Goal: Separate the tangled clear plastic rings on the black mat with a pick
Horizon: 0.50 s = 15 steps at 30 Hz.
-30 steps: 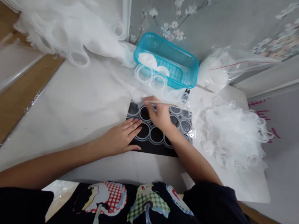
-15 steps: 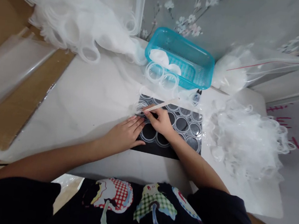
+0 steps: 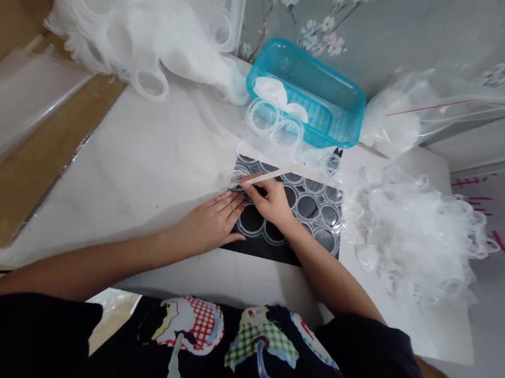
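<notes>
A black sheet (image 3: 268,251) lies on the white table, covered by rows of clear rings (image 3: 308,208). My right hand (image 3: 271,202) grips a thin pale stick (image 3: 276,174), whose upper end points up and right. Its fingertips are at the rings on the sheet's upper left corner. My left hand (image 3: 212,224) lies flat with fingers apart, its fingertips on the sheet's left edge just below those rings. What lies under the fingertips is hidden.
Behind the sheet stands a blue basket (image 3: 340,105) with white discs and clear rings at its near side. A heap of clear rings (image 3: 419,236) lies right, a white heap (image 3: 147,27) back left. A plastic bag (image 3: 395,117) leans by the wall; brown board (image 3: 57,156) is left.
The view has shifted slightly. Both hands keep nearly the same place, and the stick is still in my right hand, tilted a little differently.
</notes>
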{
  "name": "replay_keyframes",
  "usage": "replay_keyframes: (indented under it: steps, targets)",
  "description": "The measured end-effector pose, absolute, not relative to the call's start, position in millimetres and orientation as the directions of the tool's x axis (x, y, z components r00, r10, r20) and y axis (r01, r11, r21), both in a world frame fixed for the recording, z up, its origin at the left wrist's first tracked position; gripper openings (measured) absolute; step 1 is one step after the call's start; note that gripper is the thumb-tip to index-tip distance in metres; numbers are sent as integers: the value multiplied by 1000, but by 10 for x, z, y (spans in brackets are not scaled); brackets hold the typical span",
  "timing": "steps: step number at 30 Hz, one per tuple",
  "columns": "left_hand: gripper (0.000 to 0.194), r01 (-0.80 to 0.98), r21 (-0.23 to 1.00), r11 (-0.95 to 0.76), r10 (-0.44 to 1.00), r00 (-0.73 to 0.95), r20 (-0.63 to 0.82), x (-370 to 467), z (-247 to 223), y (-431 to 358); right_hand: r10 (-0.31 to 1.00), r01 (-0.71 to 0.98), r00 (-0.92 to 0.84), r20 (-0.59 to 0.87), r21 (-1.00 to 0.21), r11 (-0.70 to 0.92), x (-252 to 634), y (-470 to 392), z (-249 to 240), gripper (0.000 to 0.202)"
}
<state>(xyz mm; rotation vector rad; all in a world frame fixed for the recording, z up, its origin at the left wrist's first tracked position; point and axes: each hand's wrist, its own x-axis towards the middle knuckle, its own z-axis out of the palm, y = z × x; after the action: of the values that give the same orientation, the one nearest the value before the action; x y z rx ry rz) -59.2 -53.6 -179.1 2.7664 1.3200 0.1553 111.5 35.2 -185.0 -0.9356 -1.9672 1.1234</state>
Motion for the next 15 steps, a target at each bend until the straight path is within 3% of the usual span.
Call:
replay_keyframes:
  steps: [10, 15]
  targets:
    - [68, 761, 219, -611, 787, 614, 62, -601, -1819, -526, 808, 297, -527, 263, -833, 466, 1126, 364, -1869, 18]
    - [72, 767, 205, -609, 784, 621, 5, -601, -1705, -500, 678, 333, -624, 388, -652, 681, 1124, 271, -1932, 20]
